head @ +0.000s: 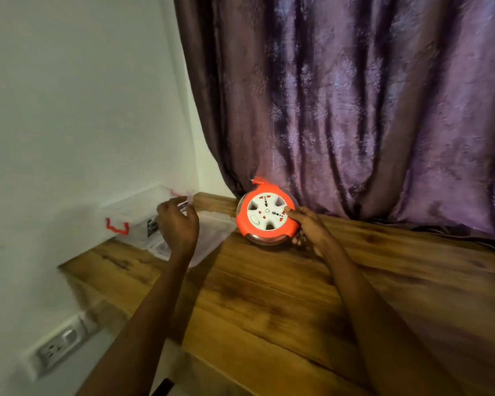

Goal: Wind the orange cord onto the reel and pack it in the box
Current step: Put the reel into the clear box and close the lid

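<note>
Right hand grips the reel at its four o'clock edge, fingers curled under; left hand hovers loosely curled over the box. Best carry it level across to nine o'clock.

Both bare forearms reach forward from the bottom edge, the left one angled up and leftward, the right one up toward the middle. The left hand hovers with its back to the camera, fingers loosely curled and gripping nothing. The right hand grips something, thumb on top and fingers curled beneath its edge.
</note>
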